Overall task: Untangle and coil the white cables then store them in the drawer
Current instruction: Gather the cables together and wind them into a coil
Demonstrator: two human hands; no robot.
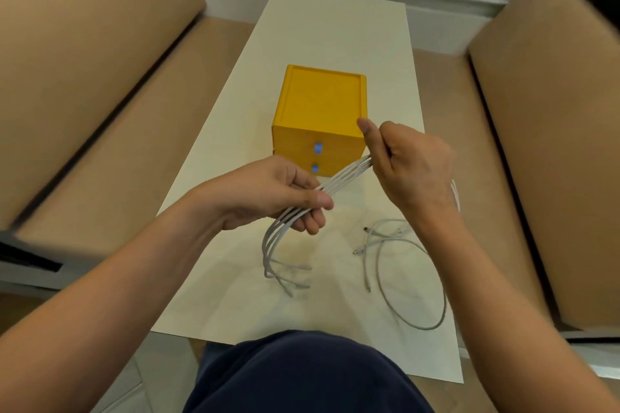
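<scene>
A bundle of white cable strands (339,179) stretches between my two hands above the white table (335,37). My left hand (275,194) pinches the strands between thumb and fingers, and their loose ends hang down below it in a curve. My right hand (406,164) grips the other end in a closed fist, thumb up, and a bit of cable shows behind its wrist. Other white cables (402,265) lie loose and tangled on the table at the right. The yellow drawer box (318,111) with two blue pulls stands behind my hands, both drawers closed.
Tan sofa cushions (84,77) flank the table on the left and on the right (553,111). My dark blue lap fills the bottom middle. A white wall panel runs along the far end.
</scene>
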